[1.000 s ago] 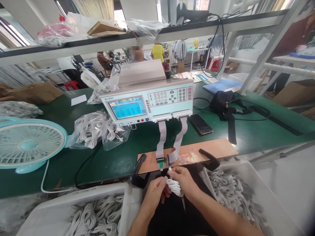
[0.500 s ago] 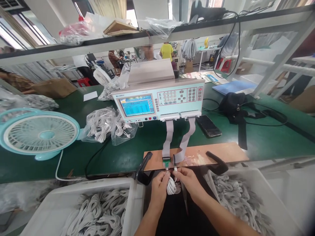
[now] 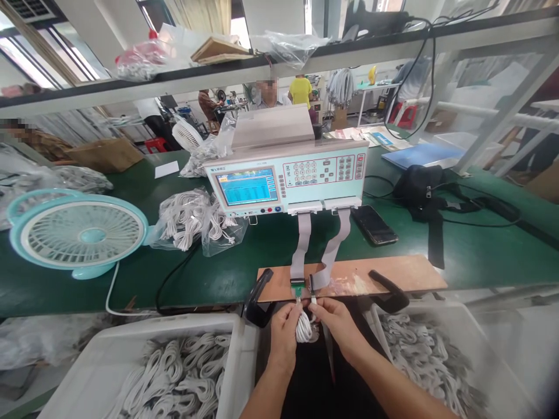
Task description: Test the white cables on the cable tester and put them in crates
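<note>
A white coiled cable hangs between my two hands at the bench's front edge. My left hand pinches one end of it, up against a small green circuit board. The other end is gripped by the fingers of my right hand, close to the connector on the second grey ribbon cable. Whether each plug is fully seated cannot be seen. Both ribbon cables run up to a tester with a lit blue screen.
A wooden board lies along the bench edge between two black clamp handles. White bins of coiled cables stand left and right below. A blue fan, bagged cables, a phone and a black bag rest on the bench.
The whole view has shifted slightly, so the scene sits a little further right. Both hands keep their hold on the cable ends at the connectors.
</note>
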The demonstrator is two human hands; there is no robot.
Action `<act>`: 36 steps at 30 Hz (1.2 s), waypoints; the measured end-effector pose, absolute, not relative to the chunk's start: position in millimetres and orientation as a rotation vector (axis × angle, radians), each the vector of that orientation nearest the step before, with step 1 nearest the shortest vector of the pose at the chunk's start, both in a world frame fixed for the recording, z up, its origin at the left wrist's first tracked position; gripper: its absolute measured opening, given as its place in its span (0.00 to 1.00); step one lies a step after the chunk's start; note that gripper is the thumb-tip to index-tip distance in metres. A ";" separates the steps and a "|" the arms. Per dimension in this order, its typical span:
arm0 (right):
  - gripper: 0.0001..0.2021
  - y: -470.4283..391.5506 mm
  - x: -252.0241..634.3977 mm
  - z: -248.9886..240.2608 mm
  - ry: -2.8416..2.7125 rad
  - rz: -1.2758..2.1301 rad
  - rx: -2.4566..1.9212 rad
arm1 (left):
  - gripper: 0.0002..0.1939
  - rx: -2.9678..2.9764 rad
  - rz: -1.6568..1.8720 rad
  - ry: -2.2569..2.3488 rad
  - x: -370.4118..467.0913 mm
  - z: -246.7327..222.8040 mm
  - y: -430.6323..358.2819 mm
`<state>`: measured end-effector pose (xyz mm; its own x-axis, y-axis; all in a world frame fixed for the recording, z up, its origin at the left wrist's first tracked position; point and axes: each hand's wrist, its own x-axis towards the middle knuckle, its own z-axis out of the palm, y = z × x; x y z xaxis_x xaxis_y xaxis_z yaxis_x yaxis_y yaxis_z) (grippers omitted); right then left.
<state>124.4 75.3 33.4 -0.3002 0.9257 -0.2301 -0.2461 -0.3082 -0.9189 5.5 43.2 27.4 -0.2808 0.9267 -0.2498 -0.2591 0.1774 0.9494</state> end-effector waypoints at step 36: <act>0.19 77.0 127.8 21.5 -1.074 1.709 -1.329 | 0.39 1.650 -0.056 2.213 -242.1 -122.9 -74.0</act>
<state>127.8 77.0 21.5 -0.2197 0.8963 -0.3851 -0.0415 -0.4030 -0.9142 -242.1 -74.0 -122.9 -0.2396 0.9163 -0.3210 0.9314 0.3103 0.1905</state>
